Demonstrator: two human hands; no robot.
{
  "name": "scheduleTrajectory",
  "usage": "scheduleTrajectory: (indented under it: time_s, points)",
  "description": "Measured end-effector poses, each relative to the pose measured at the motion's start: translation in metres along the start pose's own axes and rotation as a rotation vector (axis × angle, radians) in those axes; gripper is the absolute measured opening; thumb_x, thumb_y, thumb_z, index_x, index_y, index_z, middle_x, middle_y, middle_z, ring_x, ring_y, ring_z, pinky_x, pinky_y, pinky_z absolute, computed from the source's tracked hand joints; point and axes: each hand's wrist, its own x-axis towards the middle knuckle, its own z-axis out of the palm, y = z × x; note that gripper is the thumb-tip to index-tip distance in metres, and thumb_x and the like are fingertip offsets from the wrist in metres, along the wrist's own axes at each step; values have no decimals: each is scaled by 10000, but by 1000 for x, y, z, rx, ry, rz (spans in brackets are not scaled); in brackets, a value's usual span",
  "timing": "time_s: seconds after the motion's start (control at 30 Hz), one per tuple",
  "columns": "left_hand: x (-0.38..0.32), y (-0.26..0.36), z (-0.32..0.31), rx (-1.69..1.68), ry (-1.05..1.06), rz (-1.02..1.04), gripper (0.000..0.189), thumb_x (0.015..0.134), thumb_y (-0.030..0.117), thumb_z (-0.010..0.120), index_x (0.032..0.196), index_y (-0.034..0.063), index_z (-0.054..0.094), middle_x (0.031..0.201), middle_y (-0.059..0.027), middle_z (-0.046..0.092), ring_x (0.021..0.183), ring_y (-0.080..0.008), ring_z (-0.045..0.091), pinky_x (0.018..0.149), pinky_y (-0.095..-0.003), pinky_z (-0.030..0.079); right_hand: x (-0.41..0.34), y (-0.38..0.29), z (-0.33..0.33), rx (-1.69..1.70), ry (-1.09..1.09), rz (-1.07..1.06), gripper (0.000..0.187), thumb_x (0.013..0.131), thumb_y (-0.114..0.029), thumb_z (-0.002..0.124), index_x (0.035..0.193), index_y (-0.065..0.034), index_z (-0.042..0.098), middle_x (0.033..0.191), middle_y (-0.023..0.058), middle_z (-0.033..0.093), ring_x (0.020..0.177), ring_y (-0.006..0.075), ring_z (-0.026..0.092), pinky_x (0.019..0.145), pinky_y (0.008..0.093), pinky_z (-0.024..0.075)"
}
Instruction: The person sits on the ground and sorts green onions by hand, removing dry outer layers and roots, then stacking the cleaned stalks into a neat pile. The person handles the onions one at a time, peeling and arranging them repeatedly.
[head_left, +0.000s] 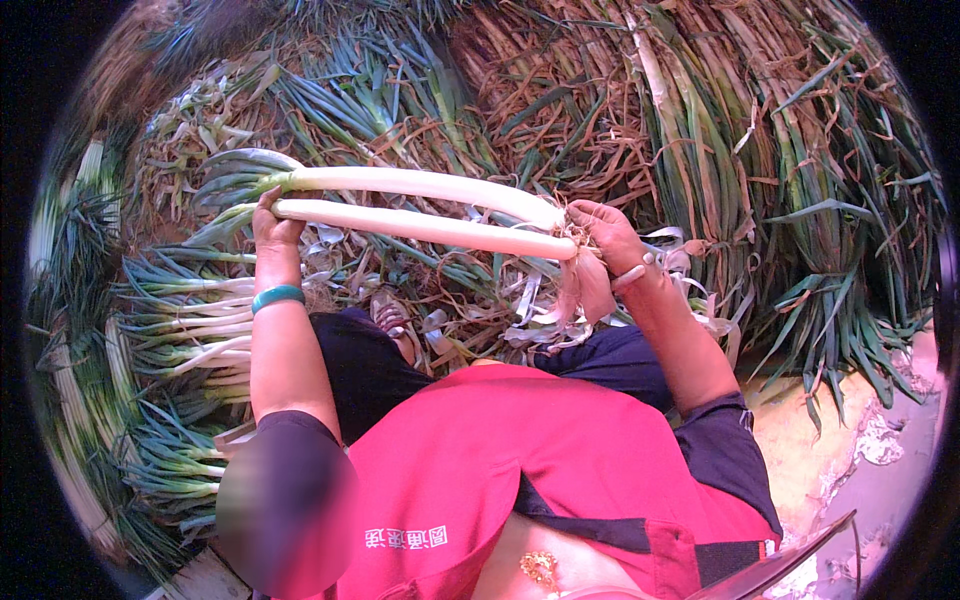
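Two long, thick scallions lie side by side across the view, the upper white stalk (420, 182) slightly bowed and the lower white stalk (427, 226) nearly straight. My left hand (276, 217) grips them near their green leaf ends, fingers round the lower one; a teal bangle is on that wrist. At the root end, my right hand (606, 231) pinches the roots or loose outer skin; exactly which is unclear. A pale strip of peeled skin (589, 289) hangs below this hand, under the roots.
Cleaned scallions (217, 322) lie in a row at the left, with more leafy bunches (79, 225) beyond. Large bundles of unpeeled scallions (720, 135) fill the upper right. Peeled skins and dry leaves (480, 300) litter the ground around my feet.
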Motion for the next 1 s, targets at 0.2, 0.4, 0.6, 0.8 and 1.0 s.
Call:
scheduleTrajectory:
  time_s: [0.2,0.4,0.6,0.8,1.0]
  points:
    - [7,-4,1,-23,78,20,394,799,149,512,1152,-18,457,1172,-217,488,1078,-405,462,950,-584,314,0,12,-10,164,58,35,153,862,-111,536,959,5,557,838,108,629,712,157,619,625,252,514]
    - [21,0,-8,-52,206,33,315,833,187,542,1107,36,507,1093,-144,562,1024,-320,527,940,-509,369,-1,12,-9,24,125,49,218,900,-177,480,986,11,550,867,91,615,751,149,599,657,259,491]
    - [16,-7,-16,181,340,60,345,830,169,537,1142,39,466,1120,-143,542,1028,-338,521,900,-533,399,-27,0,-9,80,12,-21,592,847,-458,498,1194,11,399,1072,132,544,973,196,553,839,322,458]
    - [15,-8,-12,66,219,113,350,826,195,556,1138,50,488,1127,-144,542,1028,-341,520,916,-543,380,-65,20,-4,-1210,378,-306,842,689,-318,721,1336,-58,249,1288,156,372,1192,277,389,940,339,380]
    - [7,6,-13,-87,10,137,331,808,199,595,1091,38,531,1066,-136,575,998,-320,537,914,-523,388,-69,30,-36,-1436,525,-468,257,857,-194,498,1098,-109,514,670,168,578,598,349,578,506,417,433]
